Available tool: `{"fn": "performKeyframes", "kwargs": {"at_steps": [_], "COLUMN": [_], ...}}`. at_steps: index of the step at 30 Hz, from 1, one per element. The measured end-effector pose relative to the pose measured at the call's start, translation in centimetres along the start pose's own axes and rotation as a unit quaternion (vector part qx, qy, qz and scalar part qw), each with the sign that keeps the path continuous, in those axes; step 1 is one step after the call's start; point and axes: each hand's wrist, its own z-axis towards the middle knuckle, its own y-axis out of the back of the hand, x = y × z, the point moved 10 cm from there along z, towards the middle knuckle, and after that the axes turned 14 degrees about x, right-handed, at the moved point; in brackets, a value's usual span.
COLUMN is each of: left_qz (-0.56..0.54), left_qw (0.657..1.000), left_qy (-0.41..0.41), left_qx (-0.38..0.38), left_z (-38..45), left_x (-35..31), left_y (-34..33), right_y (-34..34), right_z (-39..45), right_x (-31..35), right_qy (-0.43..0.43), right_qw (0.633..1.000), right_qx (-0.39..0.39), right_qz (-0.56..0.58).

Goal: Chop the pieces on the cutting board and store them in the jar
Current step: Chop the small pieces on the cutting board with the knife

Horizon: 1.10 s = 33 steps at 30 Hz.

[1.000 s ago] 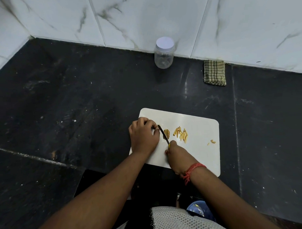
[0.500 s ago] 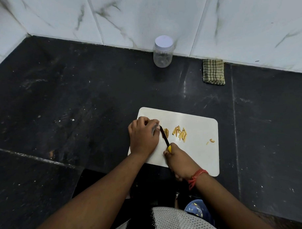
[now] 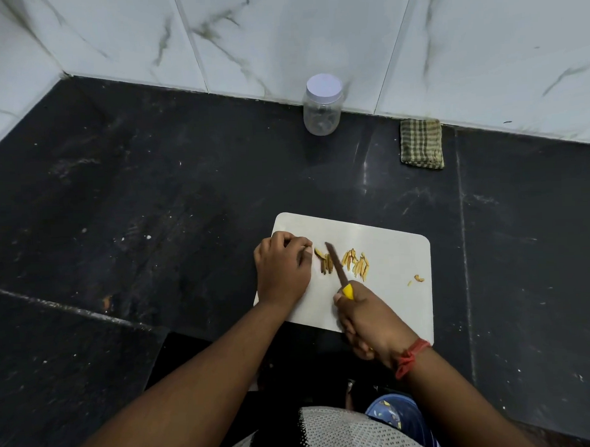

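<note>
Resting on the left edge of the white cutting board point(image 3: 388, 253), the left hand point(image 3: 282, 270), fingers curled, fingertips down beside a few yellow-brown pieces point(image 3: 324, 264); not clear whether anything pinched under them. Gripping the yellow handle of a knife point(image 3: 337, 267), the right hand point(image 3: 367, 317), fingers wrapped round it, red thread point(image 3: 410, 358) at the wrist. Dark blade angled up and left, lying between those few pieces and a larger cluster of cut strips point(image 3: 357, 264) just to its right. One small scrap point(image 3: 418, 278) apart near the board's right edge. Sitting on the black counter point(image 3: 152, 211), the board, close to the near edge. Standing well behind it against the marbled wall tiles point(image 3: 280, 30), a clear jar point(image 3: 322, 105), upright, white lid on. Lying to the right of the jar, a folded checked cloth point(image 3: 421, 144), also by the wall. Showing at the bottom, a blue container point(image 3: 394, 415) with scraps in it, partly hidden by the right arm.
</note>
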Motion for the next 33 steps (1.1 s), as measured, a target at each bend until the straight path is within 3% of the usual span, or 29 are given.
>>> {"fn": "performKeyframes", "kwargs": {"at_steps": [3, 8, 15, 19, 27, 33], "left_qz": [0.017, 0.020, 0.017, 0.014, 0.015, 0.022], "left_qw": [1.000, 1.000, 1.000, 1.000, 1.000, 1.000], "left_qy": [0.010, 0.015, 0.004, 0.003, 0.010, 0.006], "left_qx": [-0.004, 0.004, 0.020, 0.025, 0.008, 0.008], "left_z": [0.2, 0.5, 0.7, 0.6, 0.7, 0.9], "left_x": [-0.2, -0.1, 0.3, 0.2, 0.3, 0.1], "left_y": [-0.2, -0.4, -0.2, -0.1, 0.2, 0.3], "right_y": [1.7, 2.3, 1.4, 0.9, 0.1, -1.2], "right_z": [-0.5, 0.0, 1.2, 2.0, 0.6, 0.0], "right_x": [0.2, 0.2, 1.3, 1.8, 1.1, -1.1], "right_qy": [0.028, 0.037, -0.005, -0.027, -0.015, -0.025], "right_qw": [0.998, 0.998, 0.974, 0.956, 0.947, 0.940], "right_qx": [-0.047, -0.055, -0.061, -0.069, -0.071, -0.027], "right_qz": [0.012, -0.001, -0.218, -0.285, -0.313, -0.340]}}
